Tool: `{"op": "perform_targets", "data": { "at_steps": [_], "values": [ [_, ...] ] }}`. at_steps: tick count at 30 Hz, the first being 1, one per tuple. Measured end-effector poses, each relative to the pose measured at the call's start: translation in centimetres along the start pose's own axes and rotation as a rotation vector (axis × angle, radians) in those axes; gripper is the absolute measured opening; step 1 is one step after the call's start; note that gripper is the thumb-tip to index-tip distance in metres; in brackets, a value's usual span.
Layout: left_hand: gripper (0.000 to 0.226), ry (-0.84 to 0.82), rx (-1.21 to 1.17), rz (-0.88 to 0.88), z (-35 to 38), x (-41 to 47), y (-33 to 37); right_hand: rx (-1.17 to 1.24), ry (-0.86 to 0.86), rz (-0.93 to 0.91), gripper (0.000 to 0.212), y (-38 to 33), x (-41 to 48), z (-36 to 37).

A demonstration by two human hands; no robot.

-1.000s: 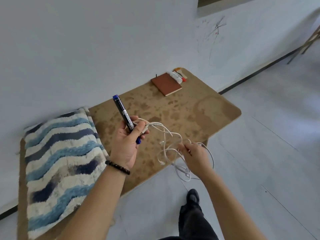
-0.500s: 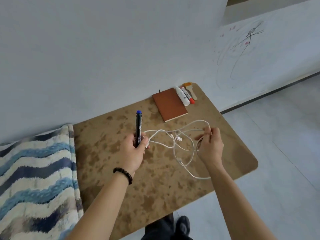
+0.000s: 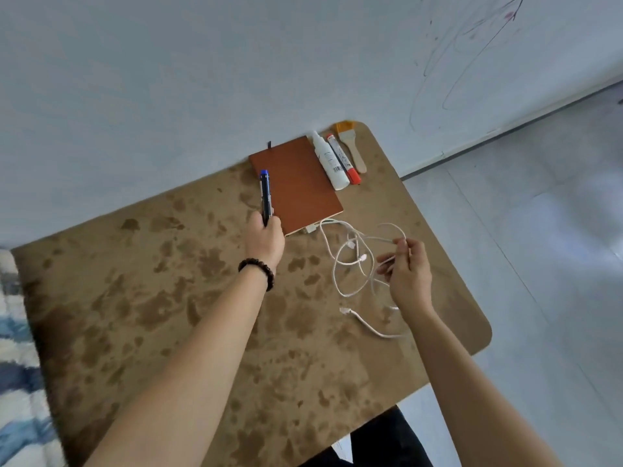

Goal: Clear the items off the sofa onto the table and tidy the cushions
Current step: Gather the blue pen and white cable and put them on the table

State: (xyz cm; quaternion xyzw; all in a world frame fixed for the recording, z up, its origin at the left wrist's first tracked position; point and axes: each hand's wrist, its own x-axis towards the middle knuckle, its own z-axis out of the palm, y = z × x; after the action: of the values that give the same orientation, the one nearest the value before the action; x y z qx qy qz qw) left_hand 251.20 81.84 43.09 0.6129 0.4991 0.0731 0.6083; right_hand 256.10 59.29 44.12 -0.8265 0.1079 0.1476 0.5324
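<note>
My left hand (image 3: 264, 239) grips a dark marker with a blue cap (image 3: 265, 197), held upright just left of a brown notebook (image 3: 296, 185) on the mottled brown table (image 3: 151, 298). My right hand (image 3: 408, 274) pinches a loop of a tangled white cable (image 3: 350, 261), most of which lies on the table between the two hands. One cable end (image 3: 345, 311) rests on the table surface near my right wrist.
A white bottle (image 3: 328, 160), a red-capped marker (image 3: 344, 160) and a small wooden brush (image 3: 352, 148) lie beside the notebook at the table's far edge, against the white wall. A blue-and-white striped cushion (image 3: 17, 365) shows at the left edge. Grey floor lies to the right.
Both hands have moved forward over the table toward the notebook. The cable has come down onto the table, and the left hand now holds only the marker.
</note>
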Motion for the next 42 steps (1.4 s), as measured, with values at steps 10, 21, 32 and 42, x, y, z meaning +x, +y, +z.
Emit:
{"op": "perform_targets", "data": {
  "at_steps": [10,21,32,42],
  "values": [
    [0.03,0.055,0.516,0.071,8.2,8.1,3.1,-0.12,-0.253,0.108,0.022,1.7,7.5,0.2],
    [0.065,0.192,0.63,-0.018,11.8,-2.1,-2.5,-0.483,-0.501,0.046,0.039,3.1,9.4,-1.5],
    [0.025,0.183,0.289,0.424,9.4,-2.0,1.3,-0.198,-0.327,-0.233,0.021,-3.0,9.9,-0.7],
    [0.06,-0.073,0.551,0.111,6.0,4.8,-1.6,-0.33,-0.577,-0.074,0.087,-3.5,13.1,4.0]
  ]
}}
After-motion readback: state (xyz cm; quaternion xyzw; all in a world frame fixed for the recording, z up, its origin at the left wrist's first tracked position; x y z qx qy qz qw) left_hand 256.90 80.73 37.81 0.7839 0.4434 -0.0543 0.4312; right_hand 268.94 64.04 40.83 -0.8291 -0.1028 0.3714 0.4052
